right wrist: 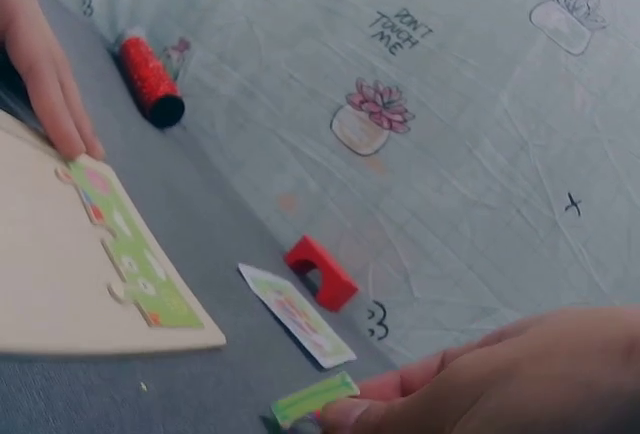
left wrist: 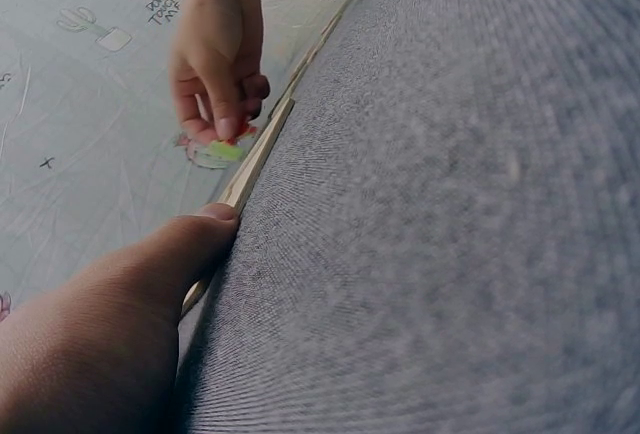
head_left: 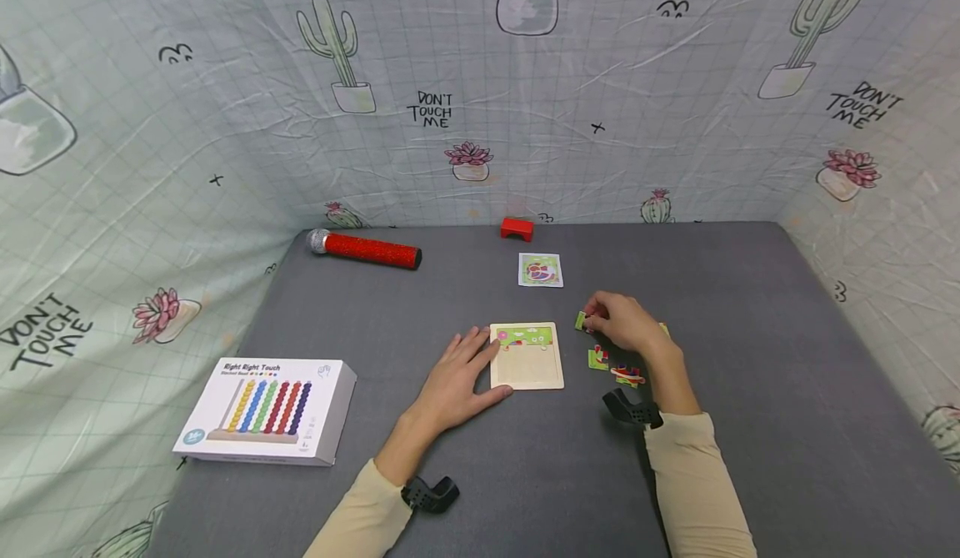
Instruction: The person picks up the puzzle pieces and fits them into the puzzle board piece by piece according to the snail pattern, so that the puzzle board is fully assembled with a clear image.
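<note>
A wooden puzzle board (head_left: 527,370) lies flat, with a green picture strip (head_left: 525,337) fitted along its far side and bare wood below. My left hand (head_left: 455,379) rests at the board's left edge, fingers extended; in the left wrist view its thumb (left wrist: 205,239) touches the board's edge. To the right of the board, my right hand (head_left: 626,322) pinches a green puzzle piece (right wrist: 315,399) between thumb and fingers. Nearer me lie a green-and-red piece (head_left: 597,358) and another colourful piece (head_left: 627,375). A yellowish bit (head_left: 663,327) is mostly hidden behind the right wrist.
Beyond the board lies a small picture card (head_left: 540,270), with a red arch block (head_left: 517,228) behind it. A red microphone (head_left: 367,249) lies at the back left. A white bead-toy box (head_left: 262,412) sits at the left edge. Patterned cloth hangs around the grey table.
</note>
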Available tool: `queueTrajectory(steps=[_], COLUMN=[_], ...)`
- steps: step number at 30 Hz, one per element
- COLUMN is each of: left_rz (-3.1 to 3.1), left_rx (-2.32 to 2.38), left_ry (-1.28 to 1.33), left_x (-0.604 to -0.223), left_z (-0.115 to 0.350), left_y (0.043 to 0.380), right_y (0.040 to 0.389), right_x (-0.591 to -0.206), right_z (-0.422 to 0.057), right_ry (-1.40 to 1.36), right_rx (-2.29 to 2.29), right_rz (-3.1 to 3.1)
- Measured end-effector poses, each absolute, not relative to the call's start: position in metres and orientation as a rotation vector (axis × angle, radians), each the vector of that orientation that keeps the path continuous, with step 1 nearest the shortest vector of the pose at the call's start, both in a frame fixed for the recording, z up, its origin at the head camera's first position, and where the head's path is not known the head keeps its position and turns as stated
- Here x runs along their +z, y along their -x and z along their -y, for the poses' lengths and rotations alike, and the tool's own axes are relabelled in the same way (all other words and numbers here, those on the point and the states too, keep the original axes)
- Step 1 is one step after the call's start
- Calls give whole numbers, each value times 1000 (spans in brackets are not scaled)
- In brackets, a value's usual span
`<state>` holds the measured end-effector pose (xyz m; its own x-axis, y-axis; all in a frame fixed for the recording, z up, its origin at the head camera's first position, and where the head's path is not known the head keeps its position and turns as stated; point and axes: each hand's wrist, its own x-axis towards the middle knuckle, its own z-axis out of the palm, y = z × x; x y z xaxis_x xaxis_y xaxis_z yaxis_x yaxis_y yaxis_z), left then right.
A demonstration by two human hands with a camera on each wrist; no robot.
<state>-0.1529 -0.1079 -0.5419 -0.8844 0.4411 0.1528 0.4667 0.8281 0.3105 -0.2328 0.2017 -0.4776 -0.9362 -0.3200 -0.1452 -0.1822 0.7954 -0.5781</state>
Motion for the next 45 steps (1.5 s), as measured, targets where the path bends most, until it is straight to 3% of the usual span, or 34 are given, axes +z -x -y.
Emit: queueTrajectory(steps=[15, 45], left_rz=[2918, 2913], left_rx=[-514, -514], left_ry=[733, 749], left_x=[-542, -541], left_z=[108, 108], left_y=[153, 155], right_y=[224, 218], right_x=[-477, -492], right_z=[-152, -111], right_ry=[664, 818], right_rx=[-992, -993], right_rz=[-2613, -2590])
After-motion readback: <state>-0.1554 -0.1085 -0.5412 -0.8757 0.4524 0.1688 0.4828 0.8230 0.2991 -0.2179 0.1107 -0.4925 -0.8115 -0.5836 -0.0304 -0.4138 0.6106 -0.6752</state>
